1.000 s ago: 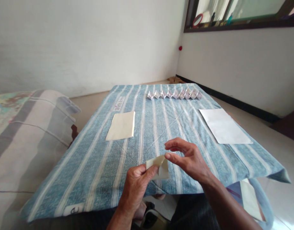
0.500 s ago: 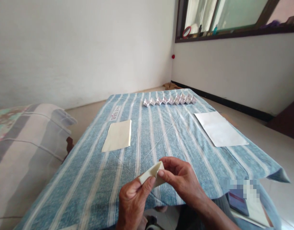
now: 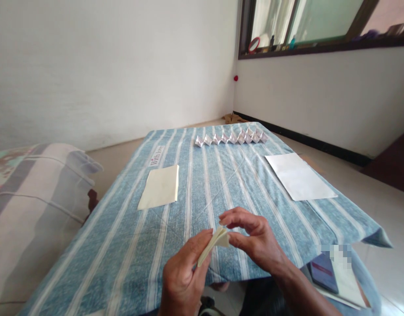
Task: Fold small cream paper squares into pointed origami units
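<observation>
Both my hands hold a small folded piece of cream paper (image 3: 215, 242) above the near edge of a blue striped cloth (image 3: 129, 245). My left hand (image 3: 184, 274) grips the paper's lower part between thumb and fingers. My right hand (image 3: 251, 239) pinches its upper tip with thumb and fingertips. The paper looks pressed nearly flat, edge-on to me.
On the cloth lie a cream sheet (image 3: 159, 187) at the left, a white sheet (image 3: 298, 176) at the right and a row of several folded paper pieces (image 3: 230, 138) at the far edge. A striped cushion (image 3: 33, 202) sits left. A phone (image 3: 323, 272) rests at lower right.
The folded paper has been turned and squeezed flatter between my hands. My right fingers shifted from wrapping its side to pinching its tip. The view drifted slightly.
</observation>
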Demonstrator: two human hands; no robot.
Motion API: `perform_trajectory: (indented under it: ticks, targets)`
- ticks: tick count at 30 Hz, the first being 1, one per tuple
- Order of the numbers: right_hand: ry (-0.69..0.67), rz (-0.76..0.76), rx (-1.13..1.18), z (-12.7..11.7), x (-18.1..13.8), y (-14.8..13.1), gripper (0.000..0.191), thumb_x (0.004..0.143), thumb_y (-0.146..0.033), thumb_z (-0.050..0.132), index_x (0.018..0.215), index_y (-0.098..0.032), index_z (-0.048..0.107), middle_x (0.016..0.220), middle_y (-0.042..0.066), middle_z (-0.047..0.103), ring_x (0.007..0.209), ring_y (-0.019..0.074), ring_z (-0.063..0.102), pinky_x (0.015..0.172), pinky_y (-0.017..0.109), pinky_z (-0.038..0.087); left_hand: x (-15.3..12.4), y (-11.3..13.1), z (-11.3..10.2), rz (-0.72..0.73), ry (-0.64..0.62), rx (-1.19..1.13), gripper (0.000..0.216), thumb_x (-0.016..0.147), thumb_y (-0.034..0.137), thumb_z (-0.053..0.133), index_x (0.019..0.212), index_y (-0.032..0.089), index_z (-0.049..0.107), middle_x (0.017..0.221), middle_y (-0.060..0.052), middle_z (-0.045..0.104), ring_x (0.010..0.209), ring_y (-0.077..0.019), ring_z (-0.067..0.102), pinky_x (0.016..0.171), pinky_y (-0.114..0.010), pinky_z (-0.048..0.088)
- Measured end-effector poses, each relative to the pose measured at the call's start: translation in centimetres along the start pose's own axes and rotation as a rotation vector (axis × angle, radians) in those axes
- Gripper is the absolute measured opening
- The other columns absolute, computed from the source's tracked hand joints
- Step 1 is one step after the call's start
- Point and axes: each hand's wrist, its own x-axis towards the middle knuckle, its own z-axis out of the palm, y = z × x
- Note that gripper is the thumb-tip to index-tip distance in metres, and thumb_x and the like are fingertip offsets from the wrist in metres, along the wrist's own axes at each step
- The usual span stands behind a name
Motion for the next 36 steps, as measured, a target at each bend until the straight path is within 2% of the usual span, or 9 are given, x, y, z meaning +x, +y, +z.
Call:
perform_trajectory:
  ticks: [3,6,10,14,17,22,25,31,36]
  targets:
    - [0.126,0.118,-0.01,0.2,-0.6,0.7,0.021,0.076,-0.039,0.076,0.087,-0.021,0.073,0.084,0.004,0.069,0.08,0.0185,0.062,0.075,0.032,0.049,-0.4,-0.9,0.4,0.151,0.15,0.171,0.043,0.083,0.006,0.06,0.119,0.027,0.069,0.114,-0.004,0.073,0.102,-0.0227,0.07,0.095,-0.032,0.053]
    - [0.09,0.218,0.017,1.4,-1.3,0.6,0.031,0.077,-0.048,0.073,0.076,-0.018,0.071,0.067,0.002,0.065,0.067,0.0159,0.058,0.065,0.028,0.046,-0.6,-1.3,0.9,0.245,0.245,0.258,0.048,0.085,0.004,0.055,0.126,0.025,0.064,0.12,-0.007,0.071,0.107,-0.0231,0.068,0.096,-0.032,0.052]
    - [-0.003,0.234,0.187,3.4,-1.5,-0.1,0.038,0.073,-0.054,0.073,0.073,-0.016,0.07,0.067,0.002,0.063,0.064,0.014,0.056,0.061,0.026,0.045,-0.5,-1.2,1.8,0.258,0.284,0.283,0.044,0.085,0.008,0.06,0.126,0.024,0.065,0.126,-0.011,0.067,0.106,-0.026,0.068,0.094,-0.034,0.054]
    - [0.028,0.34,0.258,3.7,-0.9,-0.2,0.032,0.07,-0.047,0.074,0.076,-0.016,0.073,0.063,0.002,0.064,0.056,0.0126,0.056,0.056,0.025,0.045,-0.8,-1.2,2.2,0.239,0.267,0.245,0.046,0.083,0.004,0.06,0.125,0.025,0.065,0.129,-0.011,0.065,0.109,-0.0263,0.067,0.093,-0.034,0.054]
    - [0.052,0.399,0.264,2.6,-0.5,0.4,0.026,0.066,-0.038,0.074,0.079,-0.015,0.074,0.059,0.002,0.066,0.053,0.0132,0.059,0.055,0.025,0.045,-1.2,-1.3,1.9,0.088,0.2,0.114,0.046,0.082,0.006,0.061,0.123,0.026,0.067,0.128,-0.008,0.066,0.114,-0.0273,0.064,0.099,-0.037,0.051]
    - [-0.019,0.444,0.25,0.8,-0.5,1.8,0.025,0.066,-0.037,0.074,0.073,-0.013,0.074,0.053,0.003,0.066,0.047,0.0129,0.06,0.051,0.024,0.046,-1.0,-0.7,0.5,-0.558,0.005,-0.516,0.05,0.076,0.027,0.072,0.125,0.021,0.065,0.111,-0.011,0.074,0.094,-0.028,0.071,0.078,-0.034,0.059]
    - [-0.102,0.476,0.276,0.4,-0.5,2.3,0.028,0.066,-0.04,0.076,0.073,-0.013,0.074,0.056,0.003,0.067,0.045,0.0122,0.06,0.048,0.023,0.045,-0.4,-0.1,0.1,-0.802,-0.027,-0.772,0.058,0.069,0.033,0.078,0.122,0.014,0.065,0.102,-0.014,0.075,0.086,-0.0266,0.07,0.069,-0.031,0.057]
    - [-0.208,0.511,0.281,0.4,-0.7,2.7,0.032,0.067,-0.042,0.077,0.078,-0.012,0.076,0.062,0.003,0.069,0.045,0.0105,0.059,0.047,0.021,0.046,0.1,-0.3,0.7,-0.947,-0.119,-0.906,0.039,0.065,0.032,0.083,0.097,0.012,0.074,0.078,-0.009,0.075,0.069,-0.0204,0.068,0.065,-0.029,0.053]
    - [-0.119,0.501,0.295,0.5,-0.8,3.2,0.029,0.065,-0.039,0.082,0.072,-0.013,0.071,0.059,0.001,0.068,0.047,0.0108,0.061,0.049,0.021,0.046,-0.2,-0.5,0.9,-0.934,-0.093,-0.917,0.028,0.066,0.032,0.082,0.086,0.013,0.076,0.072,-0.005,0.073,0.067,-0.0183,0.067,0.069,-0.028,0.052]
